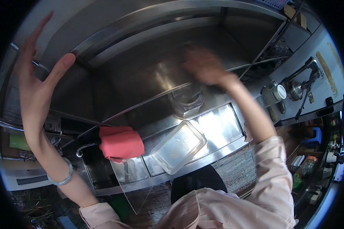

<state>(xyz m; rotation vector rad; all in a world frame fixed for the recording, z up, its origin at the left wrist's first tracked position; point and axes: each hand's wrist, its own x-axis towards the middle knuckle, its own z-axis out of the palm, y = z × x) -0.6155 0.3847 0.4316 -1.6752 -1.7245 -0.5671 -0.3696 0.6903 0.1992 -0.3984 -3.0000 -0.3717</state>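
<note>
My left hand (pixel 38 78) is raised at the upper left with its thumb spread away from its fingers. It holds nothing and is nearest to the left end of the steel shelf (pixel 122 78). Over the middle of that shelf is my right hand (pixel 205 65), smeared by motion, so its fingers and anything in them cannot be made out. Below it, clear stacked containers (pixel 186 103) stand at the back of the steel counter. A translucent rectangular container (pixel 179 147) lies at a slant closer to my body.
A pink-red cloth (pixel 121 144) is draped beside the tap (pixel 80 152) and the sink (pixel 99 173). On the right stand a clear jug with a white lid (pixel 273 95) and a metal device with a black lever (pixel 300 86). A clear panel (pixel 135 194) juts past the counter's front edge.
</note>
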